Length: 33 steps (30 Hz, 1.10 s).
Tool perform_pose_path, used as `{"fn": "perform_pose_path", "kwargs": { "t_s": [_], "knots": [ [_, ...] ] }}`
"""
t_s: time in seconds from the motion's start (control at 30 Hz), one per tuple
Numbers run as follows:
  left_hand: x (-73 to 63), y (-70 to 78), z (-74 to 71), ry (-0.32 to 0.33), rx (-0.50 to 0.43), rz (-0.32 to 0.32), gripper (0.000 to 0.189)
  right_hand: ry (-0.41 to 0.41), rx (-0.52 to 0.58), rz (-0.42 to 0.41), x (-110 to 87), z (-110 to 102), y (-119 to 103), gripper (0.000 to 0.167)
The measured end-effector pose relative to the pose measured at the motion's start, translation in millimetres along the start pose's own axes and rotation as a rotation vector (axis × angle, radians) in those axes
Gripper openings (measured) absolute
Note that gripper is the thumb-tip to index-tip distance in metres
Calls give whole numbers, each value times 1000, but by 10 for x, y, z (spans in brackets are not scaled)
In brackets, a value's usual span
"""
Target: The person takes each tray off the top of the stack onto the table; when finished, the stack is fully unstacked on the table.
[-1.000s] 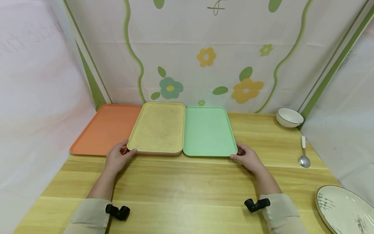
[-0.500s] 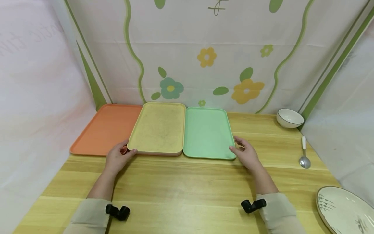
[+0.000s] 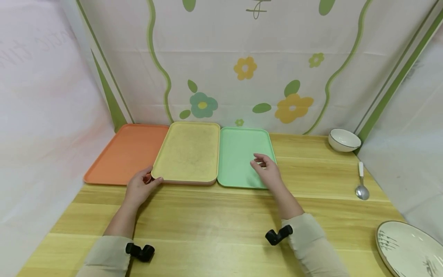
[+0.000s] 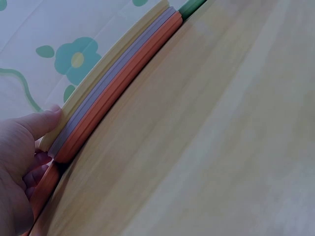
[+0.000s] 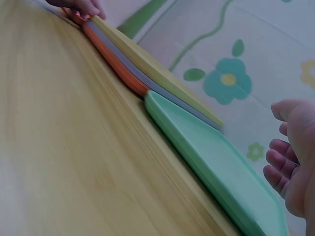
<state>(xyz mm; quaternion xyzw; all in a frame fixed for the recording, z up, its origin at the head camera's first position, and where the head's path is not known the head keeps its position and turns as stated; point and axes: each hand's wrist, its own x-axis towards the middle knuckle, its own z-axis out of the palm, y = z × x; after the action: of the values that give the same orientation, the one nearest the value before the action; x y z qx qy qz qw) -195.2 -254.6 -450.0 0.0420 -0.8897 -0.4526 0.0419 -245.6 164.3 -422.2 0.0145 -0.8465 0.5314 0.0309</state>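
Wooden surface [image 3: 207, 234] across the lower frame, with plate [image 3: 412, 250] at lower right. Left of centre, left grip [image 3: 139, 187] pinching the near left corner of yellow tray [image 3: 188, 152], stacked on purple tray [image 4: 110, 78] and lower orange tray [image 4: 118, 87]. Right of centre, right grip [image 3: 268, 174] above green tray [image 3: 238, 154], apart from it, fingers loosely bent, thumb parted. Farther left, orange tray [image 3: 128, 154]. Toward the right edge, spoon [image 3: 362, 190], then bowl [image 3: 344, 142]. Behind, flowered cloth [image 3: 214, 38] across the upper frame.

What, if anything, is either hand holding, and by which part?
The left hand grips the yellow tray by its near left corner; whether it also grips trays beneath is unclear. The right hand, above the green tray, holds nothing.
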Motion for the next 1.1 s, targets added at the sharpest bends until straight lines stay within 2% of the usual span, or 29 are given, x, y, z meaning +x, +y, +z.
{"fn": "perform_pose_path", "kwargs": {
  "t_s": [0.3, 0.53, 0.83, 1.1],
  "knots": [
    [9, -29, -4, 8, 18, 17, 76, -26, 8, -19, 98, 564, -217, 42],
    [2, -3, -8, 7, 29, 9, 75, -67, -62, -9, 131, 883, -299, 41],
    [-10, 13, -10, -2, 33, 9, 76, -151, -87, 54, 170, 1080, -298, 49],
    [-6, 10, -11, -6, 30, 3, 77, -152, -125, 71, 222, 1155, -277, 53]
  ]
}}
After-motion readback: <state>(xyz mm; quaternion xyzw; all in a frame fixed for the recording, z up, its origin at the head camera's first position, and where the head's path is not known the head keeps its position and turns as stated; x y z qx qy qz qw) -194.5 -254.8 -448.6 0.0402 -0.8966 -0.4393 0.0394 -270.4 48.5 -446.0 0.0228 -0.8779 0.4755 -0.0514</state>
